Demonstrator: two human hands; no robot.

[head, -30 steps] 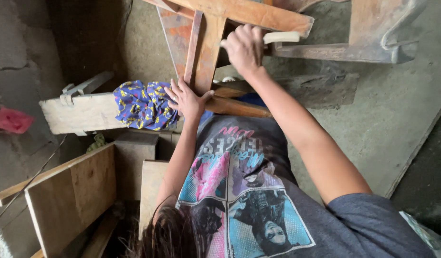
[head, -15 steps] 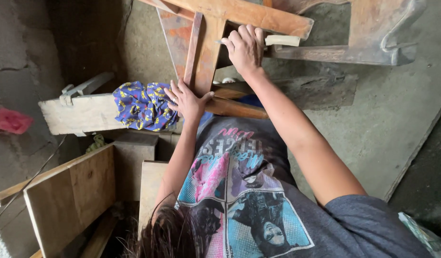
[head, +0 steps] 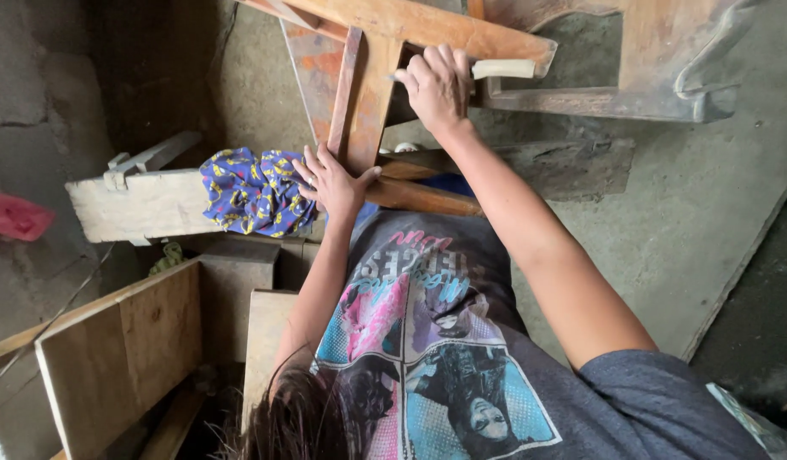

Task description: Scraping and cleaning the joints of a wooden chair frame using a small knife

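I read left hand (head: 334,181) flat, fingers spread, bracing the worn orange-brown wooden frame (head: 372,94) | right hand (head: 438,85) closed around pale wooden tool handle (head: 502,69), held against frame's top rail | blue-yellow patterned cloth (head: 255,192) beside left hand on pale plank (head: 138,204)

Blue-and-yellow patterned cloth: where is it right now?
Head view, left of centre: the blue-and-yellow patterned cloth lies bunched on the pale wooden plank, just beside the left hand, which presses the reddish wooden frame.
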